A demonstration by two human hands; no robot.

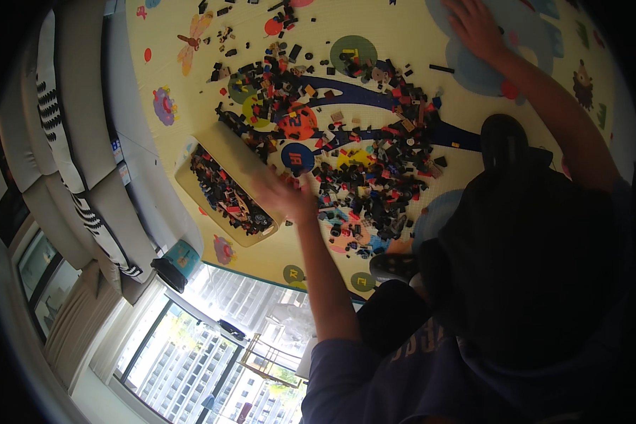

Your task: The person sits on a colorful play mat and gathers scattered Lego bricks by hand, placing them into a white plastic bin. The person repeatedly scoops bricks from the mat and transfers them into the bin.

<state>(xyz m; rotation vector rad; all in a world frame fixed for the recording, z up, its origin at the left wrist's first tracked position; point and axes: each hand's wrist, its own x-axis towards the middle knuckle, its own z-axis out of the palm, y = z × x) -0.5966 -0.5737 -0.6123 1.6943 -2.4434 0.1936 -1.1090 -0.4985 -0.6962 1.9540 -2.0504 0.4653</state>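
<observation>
My left hand (286, 196), motion-blurred, is at the near side of a beige plastic bin (238, 156), its thumb apart from the fingers and nothing visible in it. Whether it touches the bin cannot be told. Mixed small toy building bricks (233, 204), mostly black, red and grey, fill part of the bin. Many more loose bricks (381, 180) lie scattered over a printed play mat (164, 153). My right hand (471, 29) is over a blue print at the mat's upper right, fingers somewhat spread, holding nothing visible. A long black piece (441, 68) lies nearby.
Dark shoes (503, 140) stand at the brick pile's near side. Beyond the mat runs a grey sofa (79, 106) with black-and-white covers. A teal waste bin (183, 256) with a black liner stands near the mat's corner, by large windows (180, 344) and a wire rack (267, 360).
</observation>
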